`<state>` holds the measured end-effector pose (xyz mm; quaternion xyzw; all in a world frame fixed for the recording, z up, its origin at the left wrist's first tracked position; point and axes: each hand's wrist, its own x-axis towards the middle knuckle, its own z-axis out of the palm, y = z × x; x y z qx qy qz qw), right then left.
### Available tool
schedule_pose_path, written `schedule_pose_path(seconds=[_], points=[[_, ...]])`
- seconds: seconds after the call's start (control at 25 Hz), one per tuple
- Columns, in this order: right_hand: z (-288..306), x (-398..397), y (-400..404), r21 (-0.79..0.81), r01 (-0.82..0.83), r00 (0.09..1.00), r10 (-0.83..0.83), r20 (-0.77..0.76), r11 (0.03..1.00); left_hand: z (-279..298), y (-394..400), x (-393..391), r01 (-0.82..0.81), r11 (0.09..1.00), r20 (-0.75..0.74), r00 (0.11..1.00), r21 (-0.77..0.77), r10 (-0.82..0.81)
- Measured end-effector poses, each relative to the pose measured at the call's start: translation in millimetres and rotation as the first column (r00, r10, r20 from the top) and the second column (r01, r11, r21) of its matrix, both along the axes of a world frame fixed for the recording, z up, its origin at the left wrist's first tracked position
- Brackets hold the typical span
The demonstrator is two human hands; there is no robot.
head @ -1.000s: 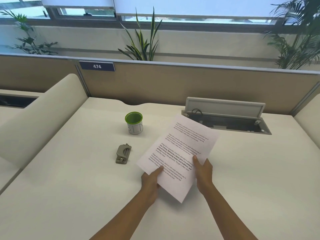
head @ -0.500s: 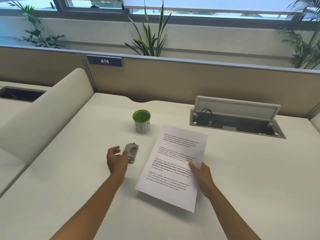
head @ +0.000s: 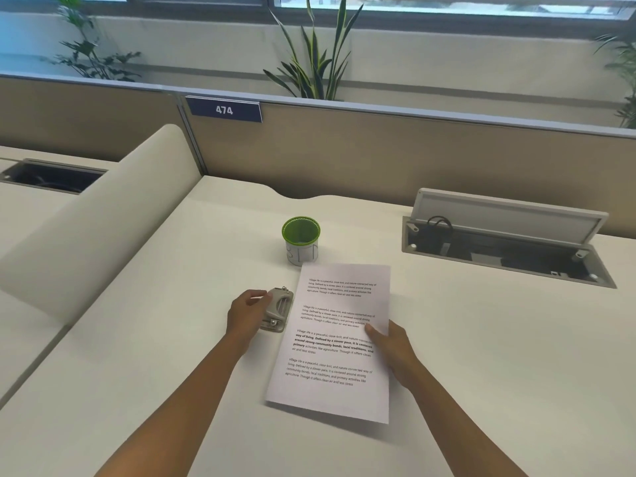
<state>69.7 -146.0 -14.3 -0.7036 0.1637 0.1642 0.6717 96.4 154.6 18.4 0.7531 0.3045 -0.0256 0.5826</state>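
Observation:
A white printed sheet of paper (head: 335, 342) is held slightly above the cream desk (head: 172, 339), its left edge next to a small grey hole punch (head: 278, 309). My right hand (head: 390, 346) pinches the sheet's right edge, thumb on top. My left hand (head: 246, 313) curls round the left side of the hole punch, which sits on the desk.
A green-rimmed white cup (head: 301, 239) stands just behind the sheet. An open cable hatch (head: 506, 242) with its lid raised lies at the back right. A curved cream divider (head: 93, 228) runs along the left, a tan partition (head: 378, 156) with a "474" label behind.
My left hand let go of the sheet, reached left and closed on the hole punch. My right hand turned the sheet straighter and brought it beside the punch.

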Motion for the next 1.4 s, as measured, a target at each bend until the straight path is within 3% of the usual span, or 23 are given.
schedule_pose_path(seconds=[0.48,0.84,1.0,1.4], points=[[-8,5,20,0.005,0.001,1.000,-0.001,-0.029,1.000,-5,6,2,0.035,0.999,-0.036,0.999,0.012,-0.035],[-6,0,21,-0.013,-0.013,1.000,0.013,-0.010,1.000,-4,8,-11,0.041,0.997,-0.127,0.991,-0.061,-0.048],[-6,1,22,-0.016,-0.017,1.000,0.017,-0.004,1.000,3,5,-17,0.006,0.985,-0.160,0.987,-0.175,-0.034],[-5,-4,17,-0.042,-0.052,0.999,0.052,0.008,0.998,11,5,-34,0.038,0.980,-0.191,0.979,-0.195,-0.076]])
